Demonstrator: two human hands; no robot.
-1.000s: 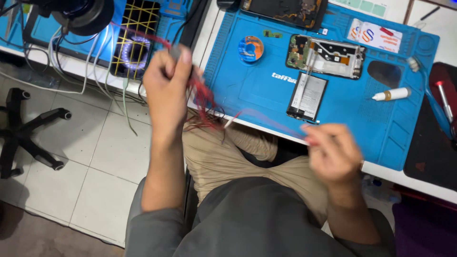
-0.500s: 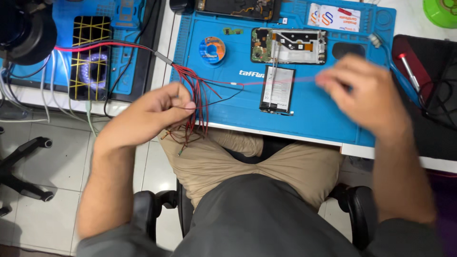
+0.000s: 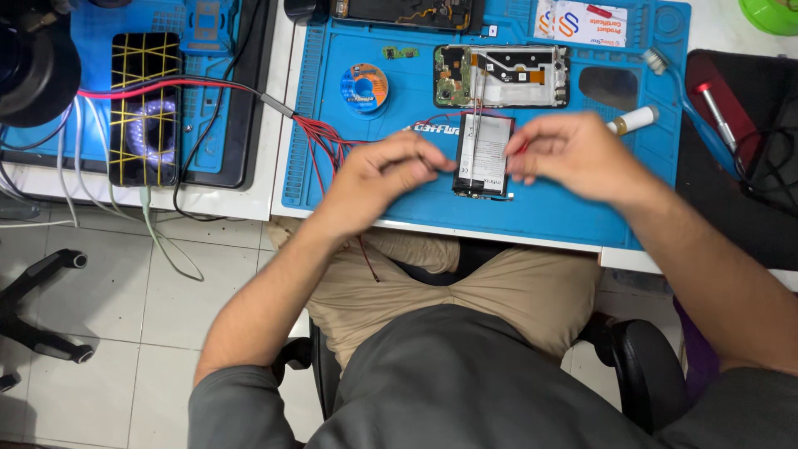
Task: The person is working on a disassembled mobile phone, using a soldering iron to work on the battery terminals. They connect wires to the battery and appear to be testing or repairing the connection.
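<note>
Both hands work above the front part of the blue silicone repair mat (image 3: 399, 199). The left hand (image 3: 378, 179) pinches a bundle of thin red wires (image 3: 320, 137) trailing toward the mat's left edge. The right hand (image 3: 573, 158) pinches a fine wire end just beside the flat white-labelled phone battery (image 3: 485, 154). Behind the battery lies the opened phone chassis (image 3: 501, 76); left of the chassis sits a small round solder-wick spool (image 3: 364, 87).

Your view is bright and even, lit from overhead, with only soft shadows under both forearms on the blue mat (image 3: 532, 212). You get slight motion blur on the left hand (image 3: 378, 176) and right hand (image 3: 573, 154); everything else is sharp. Ring-shaped glare on the dark phone screen (image 3: 145, 108) at left, mild bending at the edges.
</note>
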